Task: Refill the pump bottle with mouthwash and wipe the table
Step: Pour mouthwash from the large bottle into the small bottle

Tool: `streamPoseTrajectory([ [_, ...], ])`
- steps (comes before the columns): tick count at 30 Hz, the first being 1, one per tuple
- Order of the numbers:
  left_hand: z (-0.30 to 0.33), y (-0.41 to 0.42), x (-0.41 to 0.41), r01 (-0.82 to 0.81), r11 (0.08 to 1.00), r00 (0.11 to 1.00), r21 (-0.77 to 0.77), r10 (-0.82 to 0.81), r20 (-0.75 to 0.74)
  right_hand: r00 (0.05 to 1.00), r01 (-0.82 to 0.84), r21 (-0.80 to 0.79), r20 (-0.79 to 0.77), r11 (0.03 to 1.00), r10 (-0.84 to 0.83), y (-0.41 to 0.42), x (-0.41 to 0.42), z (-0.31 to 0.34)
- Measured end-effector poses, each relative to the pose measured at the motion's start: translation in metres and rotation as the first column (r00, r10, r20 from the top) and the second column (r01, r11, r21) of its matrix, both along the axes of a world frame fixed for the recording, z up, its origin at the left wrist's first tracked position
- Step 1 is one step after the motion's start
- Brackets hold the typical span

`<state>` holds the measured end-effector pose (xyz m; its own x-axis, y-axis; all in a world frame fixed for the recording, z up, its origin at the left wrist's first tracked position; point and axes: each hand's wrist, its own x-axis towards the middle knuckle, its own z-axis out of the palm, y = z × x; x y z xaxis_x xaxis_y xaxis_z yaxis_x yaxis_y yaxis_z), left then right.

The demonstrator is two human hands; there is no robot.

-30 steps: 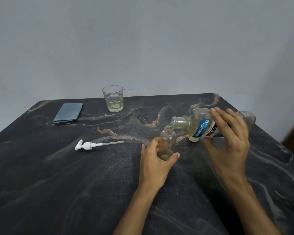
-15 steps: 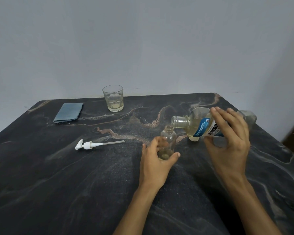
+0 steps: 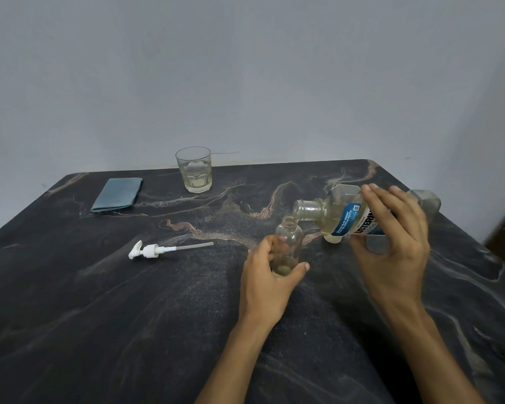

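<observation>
A small clear pump bottle (image 3: 288,240) stands upright on the dark marble table (image 3: 99,301), open at the top, with a little yellowish liquid at its bottom. My left hand (image 3: 267,282) grips its lower part. My right hand (image 3: 397,246) holds a large mouthwash bottle (image 3: 336,218) tipped on its side, its open neck just above and right of the small bottle's mouth. The white pump head with its tube (image 3: 161,249) lies flat on the table to the left.
A folded blue cloth (image 3: 117,194) lies at the back left. A drinking glass (image 3: 193,169) holding a little pale liquid stands near the table's far edge. A grey wall rises behind the table.
The mouthwash bottle stays tipped over the small bottle, barely shifting. Both hands hold their places.
</observation>
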<state>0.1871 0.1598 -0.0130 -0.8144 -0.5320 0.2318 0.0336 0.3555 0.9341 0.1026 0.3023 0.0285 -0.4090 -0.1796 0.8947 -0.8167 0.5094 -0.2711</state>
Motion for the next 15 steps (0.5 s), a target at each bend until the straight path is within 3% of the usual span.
streamPoseTrajectory([
  [15,-0.0043,-0.0022,-0.0012,0.011,1.0,0.999,0.017,-0.01,-0.032,1.0,-0.008,-0.005,0.002,1.0,0.008,-0.0004,0.0004,0.0006],
])
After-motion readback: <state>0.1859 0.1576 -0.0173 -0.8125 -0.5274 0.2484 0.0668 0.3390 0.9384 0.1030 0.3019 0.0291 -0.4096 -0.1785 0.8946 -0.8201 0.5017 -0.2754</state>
